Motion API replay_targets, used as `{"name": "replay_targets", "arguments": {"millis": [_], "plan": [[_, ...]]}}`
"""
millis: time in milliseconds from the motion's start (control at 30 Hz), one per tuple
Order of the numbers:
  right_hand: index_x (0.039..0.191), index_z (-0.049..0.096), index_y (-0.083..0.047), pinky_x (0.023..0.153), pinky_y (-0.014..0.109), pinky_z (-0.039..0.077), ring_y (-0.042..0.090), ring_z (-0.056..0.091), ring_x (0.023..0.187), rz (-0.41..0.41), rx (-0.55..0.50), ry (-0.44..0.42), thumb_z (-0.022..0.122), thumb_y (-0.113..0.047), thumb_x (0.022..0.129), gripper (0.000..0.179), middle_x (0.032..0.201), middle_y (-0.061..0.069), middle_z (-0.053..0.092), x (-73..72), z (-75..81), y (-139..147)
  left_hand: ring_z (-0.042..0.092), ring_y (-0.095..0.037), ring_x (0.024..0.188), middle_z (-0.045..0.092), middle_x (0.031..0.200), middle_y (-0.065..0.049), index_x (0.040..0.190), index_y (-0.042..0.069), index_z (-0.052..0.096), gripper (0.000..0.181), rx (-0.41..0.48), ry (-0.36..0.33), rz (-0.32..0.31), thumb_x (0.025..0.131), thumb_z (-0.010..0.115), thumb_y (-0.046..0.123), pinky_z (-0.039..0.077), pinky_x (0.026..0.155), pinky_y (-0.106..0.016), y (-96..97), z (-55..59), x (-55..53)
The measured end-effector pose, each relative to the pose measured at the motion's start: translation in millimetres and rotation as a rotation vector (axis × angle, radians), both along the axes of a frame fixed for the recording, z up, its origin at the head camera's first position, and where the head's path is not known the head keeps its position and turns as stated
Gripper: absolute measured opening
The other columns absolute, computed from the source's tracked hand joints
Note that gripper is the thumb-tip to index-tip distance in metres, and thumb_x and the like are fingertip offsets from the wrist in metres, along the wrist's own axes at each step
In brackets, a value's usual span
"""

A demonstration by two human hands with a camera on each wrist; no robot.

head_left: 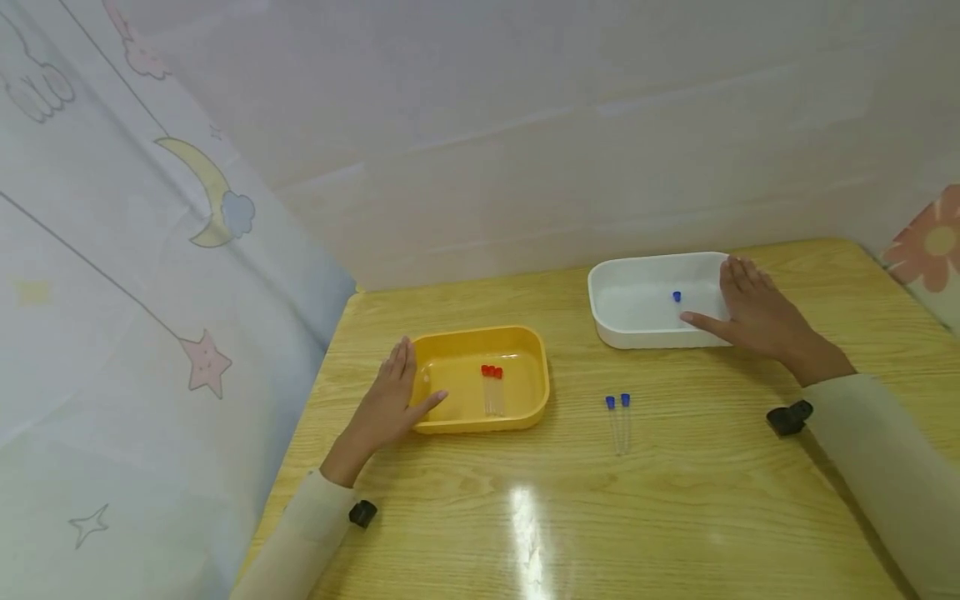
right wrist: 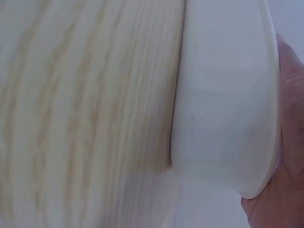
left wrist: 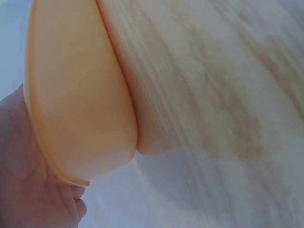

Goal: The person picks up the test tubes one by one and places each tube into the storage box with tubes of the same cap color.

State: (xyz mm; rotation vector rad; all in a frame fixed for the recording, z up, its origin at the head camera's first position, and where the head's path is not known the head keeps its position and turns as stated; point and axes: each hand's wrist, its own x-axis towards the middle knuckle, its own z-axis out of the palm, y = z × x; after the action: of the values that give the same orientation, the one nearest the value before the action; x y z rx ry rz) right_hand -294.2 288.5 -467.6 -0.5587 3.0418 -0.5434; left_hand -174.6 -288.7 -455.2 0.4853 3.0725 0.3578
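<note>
A yellow tray (head_left: 536, 408) stands on the left of the table, with three red-capped clear tubes (head_left: 492, 372) lying side by side in it. My left hand (head_left: 386, 400) rests at its left end, fingers straight, thumb reaching over the near corner. In the left wrist view, that hand touches the tray's rim (left wrist: 35, 102). Farther back on the right is a white tray (head_left: 611, 312), where a blue cap (head_left: 677, 296) shows. My right hand (head_left: 757, 312) lies across its right end with fingers straight and thumb spread over the near side; the right wrist view shows it against the rim.
Two blue-capped clear tubes (head_left: 618, 421) lie parallel on the wooden table (head_left: 450, 517), between and nearer than the trays. A pale curtain (head_left: 487, 167) rises behind the table's back edge, and a printed one (head_left: 150, 333) hangs along the left side.
</note>
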Motion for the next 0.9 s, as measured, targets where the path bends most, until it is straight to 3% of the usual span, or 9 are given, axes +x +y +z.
{"name": "replay_targets", "arguments": {"millis": [300,533,733,900], "plan": [[0.154,-0.010,0.013,0.119,0.059,-0.012,0.045,-0.020,0.149,-0.005,-0.008,-0.002,0.049,-0.062,0.100,0.110,0.161,0.028,-0.023,1.6,1.8,-1.6,0.000,-0.034,0.156,-0.010,0.168,-0.014,0.160,-0.002,-0.004,0.103,-0.002,0.038,-0.035,0.100,0.041,0.069,0.008,0.124,-0.053,9.8,11.4,0.6],[0.154,-0.010,0.013,0.118,0.059,-0.013,0.045,-0.021,0.149,-0.004,-0.001,-0.014,0.048,-0.062,0.100,0.110,0.160,0.028,-0.024,2.0,3.1,-1.8,0.001,-0.029,0.156,-0.001,0.169,-0.018,0.161,-0.003,0.002,0.108,-0.024,0.072,-0.074,0.097,0.043,0.073,0.010,0.124,-0.048,34.9,24.5,4.8],[0.154,-0.010,0.013,0.118,0.059,-0.012,0.046,-0.019,0.149,-0.002,0.000,0.000,0.049,-0.063,0.100,0.111,0.160,0.030,-0.021,1.0,1.6,-1.3,0.009,-0.032,0.156,0.005,0.168,-0.020,0.160,-0.006,0.008,0.108,-0.021,0.119,-0.135,0.096,0.054,0.068,0.014,0.124,-0.047,56.4,33.0,10.3],[0.154,-0.009,0.013,0.118,0.059,-0.013,0.046,-0.018,0.149,-0.011,0.005,0.005,0.049,-0.063,0.099,0.111,0.161,0.030,-0.020,2.4,0.9,-1.4,0.010,-0.027,0.156,0.007,0.169,-0.016,0.161,-0.001,0.005,0.109,-0.013,0.135,-0.162,0.095,0.050,0.073,0.013,0.124,-0.042,75.0,35.1,13.2]]}}
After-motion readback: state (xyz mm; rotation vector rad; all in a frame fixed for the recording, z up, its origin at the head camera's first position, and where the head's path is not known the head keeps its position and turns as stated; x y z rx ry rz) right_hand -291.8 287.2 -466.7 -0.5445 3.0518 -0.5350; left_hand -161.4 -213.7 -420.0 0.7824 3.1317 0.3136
